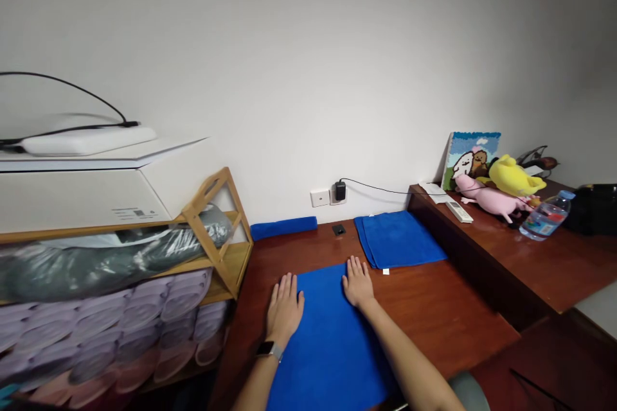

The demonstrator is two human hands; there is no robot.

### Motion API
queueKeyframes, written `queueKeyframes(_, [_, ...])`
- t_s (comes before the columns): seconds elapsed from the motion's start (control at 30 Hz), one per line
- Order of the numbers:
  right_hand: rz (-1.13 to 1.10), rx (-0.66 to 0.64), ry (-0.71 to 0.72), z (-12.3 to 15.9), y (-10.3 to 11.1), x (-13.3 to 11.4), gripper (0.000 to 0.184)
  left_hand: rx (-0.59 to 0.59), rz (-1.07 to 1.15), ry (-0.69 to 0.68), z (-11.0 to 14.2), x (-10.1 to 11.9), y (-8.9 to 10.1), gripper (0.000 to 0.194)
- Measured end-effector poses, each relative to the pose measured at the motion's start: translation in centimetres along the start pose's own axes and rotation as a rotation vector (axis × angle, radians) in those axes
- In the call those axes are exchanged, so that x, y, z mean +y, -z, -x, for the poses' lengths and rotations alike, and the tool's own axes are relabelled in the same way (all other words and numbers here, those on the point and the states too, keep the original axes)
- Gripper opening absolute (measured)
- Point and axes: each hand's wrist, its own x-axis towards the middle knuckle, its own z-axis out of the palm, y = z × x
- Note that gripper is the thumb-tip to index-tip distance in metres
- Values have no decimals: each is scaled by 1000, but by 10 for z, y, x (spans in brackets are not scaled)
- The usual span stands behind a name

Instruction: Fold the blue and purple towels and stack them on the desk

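Observation:
A blue towel (328,347) lies spread flat on the brown wooden table (434,308), its near part running out of the bottom of the view. My left hand (285,309) rests flat at the towel's left edge, fingers stretched out, a watch on the wrist. On the far right corner of the same towel lies my right hand (358,282), palm down with fingers extended. Beyond it sits a stack of folded blue towels (402,239) with a small white tag. A rolled blue towel (284,227) lies against the wall.
On the left, a wooden rack (226,263) holds lilac slippers (139,308) and a white box (87,196). A charger (340,191) is plugged in at the wall. The raised right-hand surface carries a remote (459,211), a pink plush toy (489,198) and a water bottle (547,217).

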Motion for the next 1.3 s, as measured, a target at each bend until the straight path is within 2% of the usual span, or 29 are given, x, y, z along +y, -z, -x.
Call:
queueKeyframes(0.07, [-46, 59, 111, 5, -9, -27, 67, -44, 17, -120, -2, 19, -2, 63])
queueKeyframes(0.13, [-115, 38, 195, 10, -20, -51, 64, -116, 27, -206, -3, 35, -7, 61])
queueKeyframes(0.23, [-159, -19, 183, 16, -31, -63, 63, -160, 22, -204, -1, 43, -14, 61])
queueKeyframes(0.33, [-106, -18, 123, 16, -30, -42, 67, -145, 14, -139, 2, 27, -17, 62])
queueKeyframes(0.5, [-25, -64, 2, 6, -10, 9, 69, -92, 6, 19, 10, -20, -16, 65])
queueKeyframes(0.6, [-16, -85, -22, 4, -1, 18, 69, -71, 1, 80, 16, -40, -13, 66])
queueKeyframes(0.7, [-7, -46, -9, 4, 1, 1, 68, -47, -13, 56, 16, -39, -7, 65])
queueKeyframes(0.8, [-53, 49, 107, 6, -5, -32, 66, -14, -5, -63, 4, -17, 0, 62])
queueKeyframes(0.9, [-132, 8, 210, 5, -20, -61, 63, -56, 3, -181, -12, 9, 1, 58])
queueKeyframes(0.97, [-152, -29, 233, 3, -28, -66, 62, -105, -6, -177, -20, 15, -1, 58])
queueKeyframes(1.07, [-132, -10, 200, -3, -32, -51, 64, -113, -31, -52, -26, 2, -7, 60])
queueKeyframes(1.17, [-76, -19, 80, -12, -24, -21, 67, -108, -58, 78, -25, -21, -11, 64])
queueKeyframes(1.3, [-27, -80, -6, -25, -7, 9, 70, -154, -79, 100, -23, -35, -5, 68])
